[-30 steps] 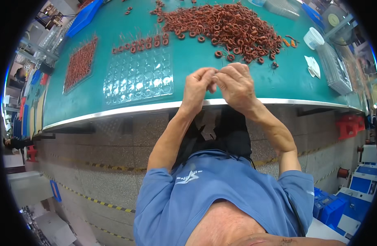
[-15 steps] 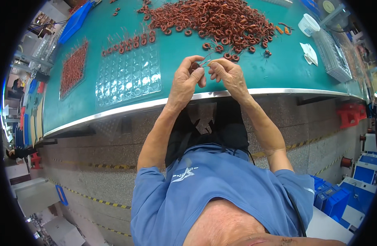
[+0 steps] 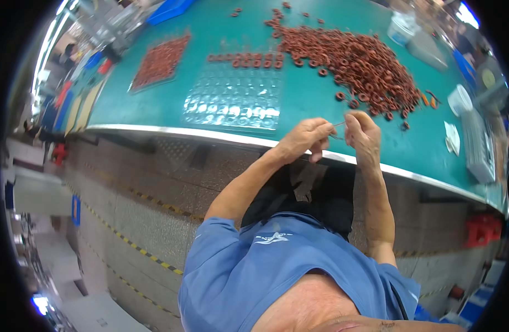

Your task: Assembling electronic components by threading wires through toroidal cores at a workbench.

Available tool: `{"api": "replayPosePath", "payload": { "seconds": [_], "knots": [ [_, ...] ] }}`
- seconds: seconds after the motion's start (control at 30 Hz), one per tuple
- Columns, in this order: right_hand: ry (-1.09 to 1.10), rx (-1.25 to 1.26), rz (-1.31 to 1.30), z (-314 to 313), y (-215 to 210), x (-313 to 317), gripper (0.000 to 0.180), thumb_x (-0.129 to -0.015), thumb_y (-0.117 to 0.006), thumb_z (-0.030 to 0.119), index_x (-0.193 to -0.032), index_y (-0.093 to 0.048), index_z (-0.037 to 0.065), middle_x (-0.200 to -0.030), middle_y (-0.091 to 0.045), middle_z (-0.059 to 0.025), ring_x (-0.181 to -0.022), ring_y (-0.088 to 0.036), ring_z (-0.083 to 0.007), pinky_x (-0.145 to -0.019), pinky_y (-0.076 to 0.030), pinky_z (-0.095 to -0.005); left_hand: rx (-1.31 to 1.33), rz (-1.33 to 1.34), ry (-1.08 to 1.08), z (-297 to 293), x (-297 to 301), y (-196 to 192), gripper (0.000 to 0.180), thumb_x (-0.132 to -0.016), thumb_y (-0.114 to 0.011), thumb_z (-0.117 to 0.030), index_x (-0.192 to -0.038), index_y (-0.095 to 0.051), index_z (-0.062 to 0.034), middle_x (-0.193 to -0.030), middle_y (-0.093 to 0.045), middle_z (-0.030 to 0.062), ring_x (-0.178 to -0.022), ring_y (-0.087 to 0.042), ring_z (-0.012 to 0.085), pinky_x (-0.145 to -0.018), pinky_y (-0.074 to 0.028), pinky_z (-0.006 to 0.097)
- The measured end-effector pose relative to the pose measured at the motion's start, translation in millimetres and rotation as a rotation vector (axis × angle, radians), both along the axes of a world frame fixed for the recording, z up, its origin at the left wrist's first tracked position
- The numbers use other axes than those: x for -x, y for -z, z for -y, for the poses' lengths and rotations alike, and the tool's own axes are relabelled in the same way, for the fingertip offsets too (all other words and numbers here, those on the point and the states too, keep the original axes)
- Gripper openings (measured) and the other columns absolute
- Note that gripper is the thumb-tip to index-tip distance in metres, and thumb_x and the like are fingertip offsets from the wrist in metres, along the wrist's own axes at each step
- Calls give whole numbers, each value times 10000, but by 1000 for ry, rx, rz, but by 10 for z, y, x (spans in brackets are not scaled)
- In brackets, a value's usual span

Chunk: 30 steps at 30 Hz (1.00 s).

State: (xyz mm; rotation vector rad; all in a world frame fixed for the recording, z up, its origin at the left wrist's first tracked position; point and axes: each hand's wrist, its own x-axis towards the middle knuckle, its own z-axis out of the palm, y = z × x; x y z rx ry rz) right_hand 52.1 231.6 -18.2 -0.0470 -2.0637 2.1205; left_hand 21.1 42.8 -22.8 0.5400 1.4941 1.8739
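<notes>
Wire spans over the green surface near its metal edge, beyond grey floor with striped tape, pinched by left hand and right hand, both curled, reaching forward.

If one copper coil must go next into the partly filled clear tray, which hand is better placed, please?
Probably the left hand: it is nearer to the clear tray. The right hand is farther away, in front of the coil pile. Thin wire shows between them.
</notes>
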Motion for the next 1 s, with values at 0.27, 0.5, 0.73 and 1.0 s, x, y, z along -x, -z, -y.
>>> {"api": "replayPosePath", "payload": {
  "seconds": [0.27, 0.5, 0.73, 1.0],
  "knots": [
    [-51, 289, 98, 168, 57, -50, 175, -916, -652, 189, -868, -587, 34, -580, -498, 19, -436, -405, -39, -383, -292, -182, 177, -539, -146, 69, -215, 17, 240, -996, -505, -175, -1160, -501, 1, -687, -545, 36, -584, -564, 100, -536, -466, 246],
    [-19, 199, -88, 203, 6, -133, 154, -948, -583, 148, -890, -611, 8, -552, -488, 8, -442, -418, -53, -390, -301, -201, -176, -67, -283, -22, -251, -11, 136, -991, -465, -128, -1023, -532, -14, -610, -502, 33, -443, -486, 99, -426, -402, 236],
    [89, 40, -83, 215, -33, -62, 299, -946, -613, 291, -958, -594, -7, -636, -586, -19, -520, -533, -72, -465, -398, -197, -200, 51, -389, -98, -188, 67, 204, -1012, -447, -196, -1009, -497, 3, -651, -526, 68, -490, -536, 149, -464, -439, 256],
    [-25, 158, 115, 298, 50, -179, 239, -969, -570, 230, -843, -608, 30, -616, -552, 5, -470, -474, -50, -418, -337, -183, 237, -922, -508, -138, -136, 117, 276, -928, -565, -101, -1192, -521, -31, -853, -629, 186, -725, -632, 315, -627, -490, 377]
  ]
}}
